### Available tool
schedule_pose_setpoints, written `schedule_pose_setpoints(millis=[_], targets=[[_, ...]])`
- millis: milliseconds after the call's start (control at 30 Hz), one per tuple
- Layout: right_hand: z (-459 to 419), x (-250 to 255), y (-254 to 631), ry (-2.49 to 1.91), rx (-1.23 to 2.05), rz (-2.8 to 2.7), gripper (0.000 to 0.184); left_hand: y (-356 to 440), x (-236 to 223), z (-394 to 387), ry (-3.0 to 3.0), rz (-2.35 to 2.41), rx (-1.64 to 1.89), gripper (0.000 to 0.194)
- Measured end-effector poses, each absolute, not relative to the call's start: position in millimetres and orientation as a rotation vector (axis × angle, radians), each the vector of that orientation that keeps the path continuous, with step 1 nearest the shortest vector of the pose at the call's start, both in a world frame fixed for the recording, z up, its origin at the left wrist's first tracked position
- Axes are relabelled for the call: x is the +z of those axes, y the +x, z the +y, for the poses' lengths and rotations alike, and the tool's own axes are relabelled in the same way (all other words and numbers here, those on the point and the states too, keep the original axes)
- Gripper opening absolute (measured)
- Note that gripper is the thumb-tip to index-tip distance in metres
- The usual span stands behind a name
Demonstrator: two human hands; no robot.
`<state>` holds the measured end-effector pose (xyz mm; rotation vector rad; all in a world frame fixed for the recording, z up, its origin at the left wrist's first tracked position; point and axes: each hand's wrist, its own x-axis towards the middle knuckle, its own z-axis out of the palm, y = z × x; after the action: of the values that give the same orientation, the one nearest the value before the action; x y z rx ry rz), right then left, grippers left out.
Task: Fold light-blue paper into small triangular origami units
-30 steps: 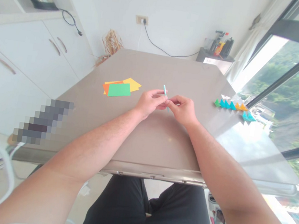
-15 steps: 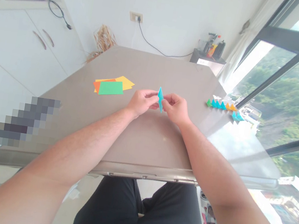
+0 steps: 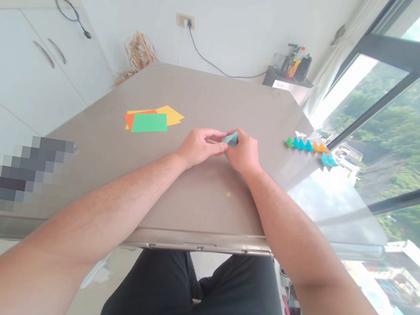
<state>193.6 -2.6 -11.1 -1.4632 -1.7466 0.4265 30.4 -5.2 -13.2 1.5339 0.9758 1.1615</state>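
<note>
A small folded piece of blue paper (image 3: 231, 138) is held just above the table in front of me, partly covered by fingers. My right hand (image 3: 245, 153) is closed around its right side. From the left, my left hand (image 3: 199, 148) pinches it between thumb and fingertips. Loose paper sheets lie left of my hands: a green sheet (image 3: 150, 123) on top, with an orange sheet (image 3: 128, 122) and yellow sheets (image 3: 172, 114) partly beneath it. Over to the right stands a row of small folded paper pieces, among them a green one (image 3: 289, 142), several blue ones (image 3: 302, 144) and orange ones (image 3: 320, 147).
The grey table (image 3: 218, 101) has its front edge by my lap. A blurred-out dark object (image 3: 22, 171) lies at the left. Windows (image 3: 415, 130) border the right side. Behind the table stands a small cabinet (image 3: 288, 83) with bottles (image 3: 295, 65).
The blue paper has turned from standing edge-on to a tilted position, now more hidden in the fingers. My hands have drawn closer together. The whole view has shifted slightly.
</note>
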Motion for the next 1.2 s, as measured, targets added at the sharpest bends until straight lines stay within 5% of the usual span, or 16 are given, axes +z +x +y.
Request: schedule_pose_setpoints(millis=[500,1200], targets=[[-9.3,-9.2,199.0,-1.091,0.644,-1.660,0.026,23.3,-5.0,-2.3,1.268,0.781,1.144,0.020],[-11.0,-3.8,199.0,-1.034,0.710,-1.697,0.021,21.0,-7.5,0.0,1.206,0.795,1.153,0.024]])
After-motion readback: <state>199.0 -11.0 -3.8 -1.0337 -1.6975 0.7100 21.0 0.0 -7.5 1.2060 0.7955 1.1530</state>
